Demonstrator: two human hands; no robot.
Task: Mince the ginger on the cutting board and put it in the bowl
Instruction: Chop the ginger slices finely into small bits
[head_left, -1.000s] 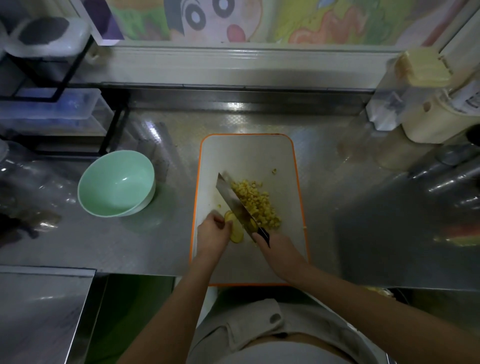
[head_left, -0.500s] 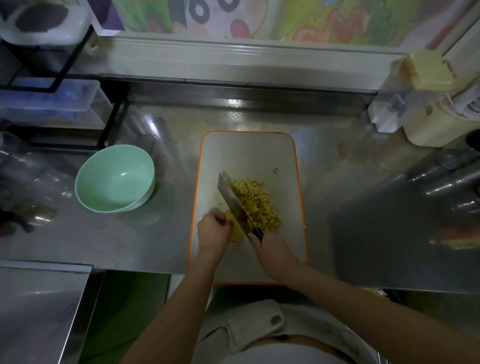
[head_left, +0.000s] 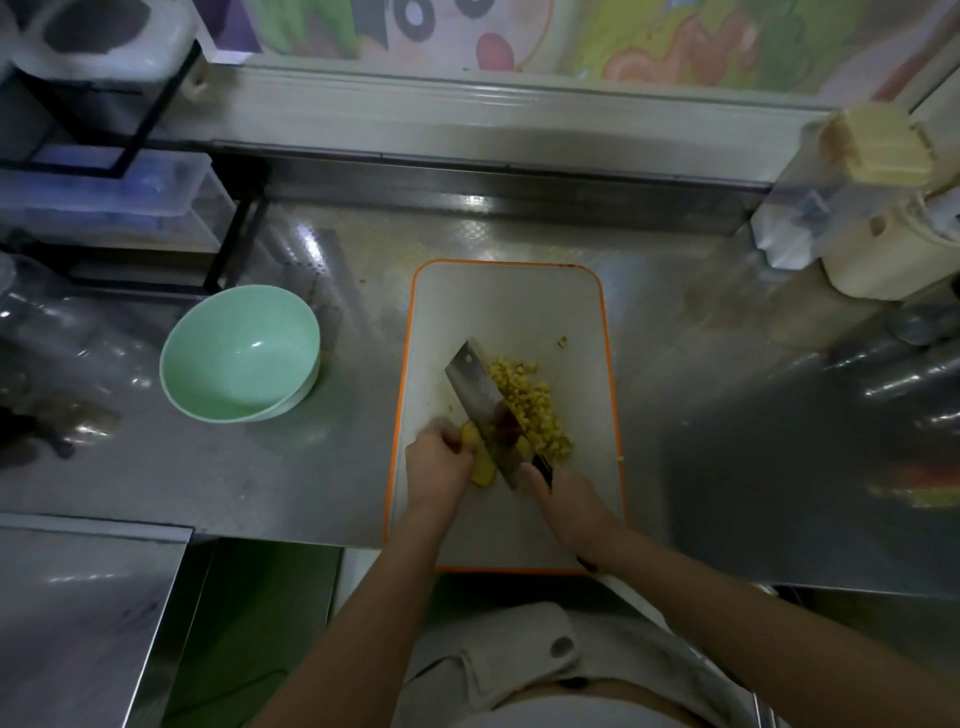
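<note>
A white cutting board (head_left: 509, 306) with an orange rim lies on the steel counter. On it sits a pile of yellow chopped ginger (head_left: 530, 405). Left of the pile lie uncut ginger slices (head_left: 479, 457), and my left hand (head_left: 436, 465) holds them down with curled fingers. My right hand (head_left: 563, 496) grips the dark handle of a cleaver (head_left: 483, 405), whose blade stands between the slices and the pile, tilted so its flat side shows. A pale green bowl (head_left: 239, 353) stands empty on the counter left of the board.
A black wire rack with clear plastic boxes (head_left: 109, 202) stands at the back left. Cream and clear containers (head_left: 878, 208) crowd the back right. Shiny metal items (head_left: 914, 374) lie to the right. A lower steel surface (head_left: 78, 623) sits at the front left.
The cleaver blade has lifted and tilted, showing more of its flat side. My left hand stays on the ginger slices. The camera has tipped slightly down.
</note>
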